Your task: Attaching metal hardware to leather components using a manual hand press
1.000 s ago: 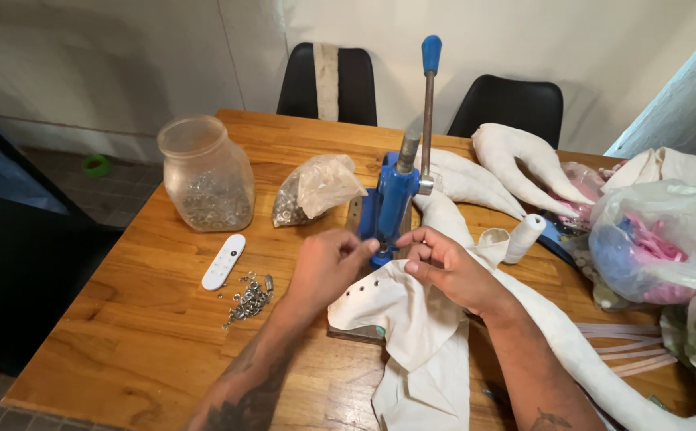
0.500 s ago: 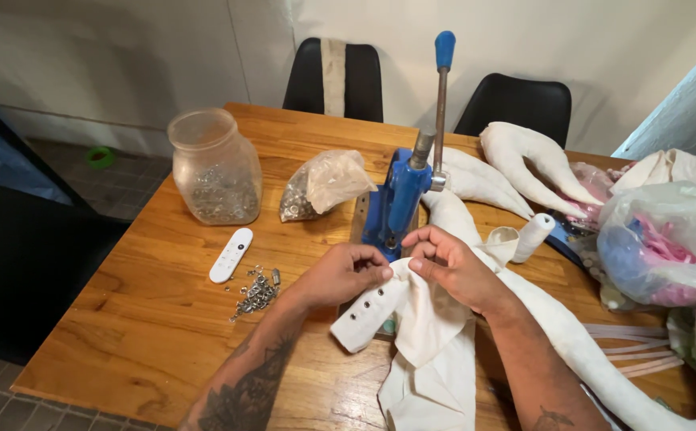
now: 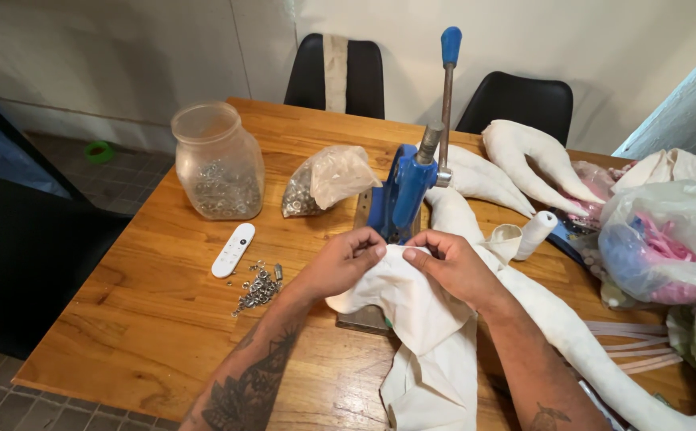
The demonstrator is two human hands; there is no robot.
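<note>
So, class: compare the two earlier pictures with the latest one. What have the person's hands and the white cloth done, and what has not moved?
Both hands, left hand and right hand, have gathered the white cloth closer together at the base of the blue hand press; the strip with holes seen earlier is now bunched under the fingers. The jar, the white remote and the loose eyelets lie as before.

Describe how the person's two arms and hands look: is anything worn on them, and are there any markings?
Both arms are bare to the edge of the picture: no sleeves, gloves, watch or rings can be seen. The left hand belongs to a forearm with a large dark tattoo of leaf or flower shapes. The right hand belongs to a forearm with one small dark tattoo near the elbow.
</note>
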